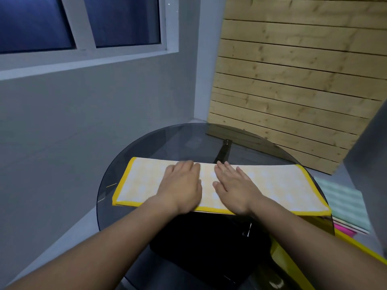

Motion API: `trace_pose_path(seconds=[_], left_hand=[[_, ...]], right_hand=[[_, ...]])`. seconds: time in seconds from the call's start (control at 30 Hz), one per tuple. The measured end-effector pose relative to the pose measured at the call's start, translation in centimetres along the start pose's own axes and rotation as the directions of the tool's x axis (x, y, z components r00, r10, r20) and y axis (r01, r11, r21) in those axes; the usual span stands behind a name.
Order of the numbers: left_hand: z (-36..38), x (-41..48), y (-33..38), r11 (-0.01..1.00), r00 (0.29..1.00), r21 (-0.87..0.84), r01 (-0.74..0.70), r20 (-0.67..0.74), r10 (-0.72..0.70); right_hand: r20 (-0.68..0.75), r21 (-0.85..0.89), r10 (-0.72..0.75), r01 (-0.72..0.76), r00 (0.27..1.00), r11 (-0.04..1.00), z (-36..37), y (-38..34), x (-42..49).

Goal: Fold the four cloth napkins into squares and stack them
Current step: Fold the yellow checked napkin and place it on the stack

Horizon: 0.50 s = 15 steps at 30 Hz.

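Yellow-edged cloth lies under flat, spread fingers: the left hand (180, 185) and the right hand (235, 188) press side by side, grasping nothing, on the middle of the napkin (278, 188). It is folded into a long strip across the round glass table (146, 143). More cloths (345, 208) lie stacked at the right.

Yellow-bordered cloth napkin (261, 185), folded into a long rectangle, on the round glass table (146, 143). Left hand (181, 187) and right hand (235, 189) rest flat at its centre, fingers (225, 171) extended.

No readable text anywhere
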<state>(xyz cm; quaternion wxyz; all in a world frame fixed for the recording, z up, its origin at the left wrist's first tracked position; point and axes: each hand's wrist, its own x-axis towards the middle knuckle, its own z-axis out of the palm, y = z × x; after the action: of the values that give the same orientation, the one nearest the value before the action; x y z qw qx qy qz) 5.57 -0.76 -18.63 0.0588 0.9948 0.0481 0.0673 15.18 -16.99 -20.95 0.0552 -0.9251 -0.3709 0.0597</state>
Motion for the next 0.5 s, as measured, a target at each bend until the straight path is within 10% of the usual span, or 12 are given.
trace_pose_path(seconds=[0.13, 0.5], left_hand=[[1.2, 2.9, 0.6, 0.988, 0.975, -0.086, -0.125, 0.172, 0.138], [1.7, 1.5, -7.8, 0.928, 0.911, 0.082, 0.365, 0.176, -0.374]], right_hand=[[0.001, 0.003, -0.008, 0.008, 1.000, 1.000, 0.0, 0.0, 0.0], [0.016, 0.004, -0.018, 0.018, 1.000, 1.000, 0.1, 0.4, 0.0]])
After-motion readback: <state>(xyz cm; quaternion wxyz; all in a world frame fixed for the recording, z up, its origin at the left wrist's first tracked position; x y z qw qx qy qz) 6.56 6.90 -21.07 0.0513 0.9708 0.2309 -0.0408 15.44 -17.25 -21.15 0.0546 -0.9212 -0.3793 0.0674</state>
